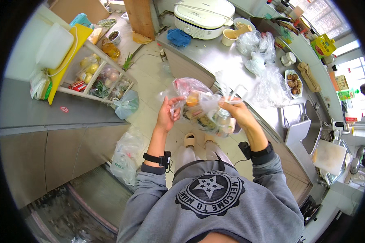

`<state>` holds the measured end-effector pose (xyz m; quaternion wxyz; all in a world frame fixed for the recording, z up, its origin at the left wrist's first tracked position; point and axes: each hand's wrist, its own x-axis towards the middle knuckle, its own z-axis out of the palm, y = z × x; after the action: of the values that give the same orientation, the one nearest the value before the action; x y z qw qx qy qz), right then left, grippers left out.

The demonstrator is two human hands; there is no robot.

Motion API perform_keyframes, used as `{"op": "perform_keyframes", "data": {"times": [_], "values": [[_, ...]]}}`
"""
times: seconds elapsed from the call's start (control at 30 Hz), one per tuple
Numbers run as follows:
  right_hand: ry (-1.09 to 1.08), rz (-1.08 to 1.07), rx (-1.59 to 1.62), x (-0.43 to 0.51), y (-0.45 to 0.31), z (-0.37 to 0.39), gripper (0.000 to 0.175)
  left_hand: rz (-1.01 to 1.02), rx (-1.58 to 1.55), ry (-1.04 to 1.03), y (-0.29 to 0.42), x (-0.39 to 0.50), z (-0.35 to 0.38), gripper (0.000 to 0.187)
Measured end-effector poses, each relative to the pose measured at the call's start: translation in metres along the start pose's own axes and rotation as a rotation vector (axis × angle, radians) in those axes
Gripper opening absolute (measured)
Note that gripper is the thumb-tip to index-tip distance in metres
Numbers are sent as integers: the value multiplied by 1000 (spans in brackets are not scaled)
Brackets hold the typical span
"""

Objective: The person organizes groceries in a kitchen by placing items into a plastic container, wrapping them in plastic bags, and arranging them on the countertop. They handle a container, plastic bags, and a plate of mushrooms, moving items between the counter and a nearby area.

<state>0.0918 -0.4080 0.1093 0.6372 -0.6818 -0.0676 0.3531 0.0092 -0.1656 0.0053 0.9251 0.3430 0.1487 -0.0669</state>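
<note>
A bulging clear plastic bag (pixel 206 121) hangs in front of me over the floor, with mixed food items showing through its film. Its gathered white handles stick up from my right hand (pixel 237 111), which grips them between thumb and fingers. On the bag's other side, my left hand (pixel 169 114) has its fingers curled around a loose piece of the film. A pinkish plastic bag (pixel 190 85) sits against the far side of the clear one; I cannot tell whether the two are joined. An orange-coloured item (pixel 193 98) shows near the top.
To the right runs a steel counter (pixel 200 56) with an electric cooker (pixel 203 18), crumpled plastic bags (pixel 257 45), a dish of brown food (pixel 293 83) and a sink (pixel 311 127). At left stand a rack of produce (pixel 100 76), a tied bag (pixel 126 104) and a white bag (pixel 126 155).
</note>
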Motion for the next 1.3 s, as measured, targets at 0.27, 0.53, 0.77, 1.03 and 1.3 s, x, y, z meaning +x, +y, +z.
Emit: {"op": "perform_keyframes", "data": {"times": [0.27,0.53,0.77,1.03,1.3], "values": [[-106,67,474,68,33,52,15,15,-74,107,-11,-58,-46,33],[-156,-22,858,129,-2,103,13,58,188,454,-66,-70,-66,7],[-194,-96,713,156,0,133,18,349,280,508,-71,-72,-25,15],[-78,125,178,169,92,153,29,689,449,377,50,-43,2,15],[-302,95,131,127,163,164,46,509,1172,431,4,-46,-16,67]]}}
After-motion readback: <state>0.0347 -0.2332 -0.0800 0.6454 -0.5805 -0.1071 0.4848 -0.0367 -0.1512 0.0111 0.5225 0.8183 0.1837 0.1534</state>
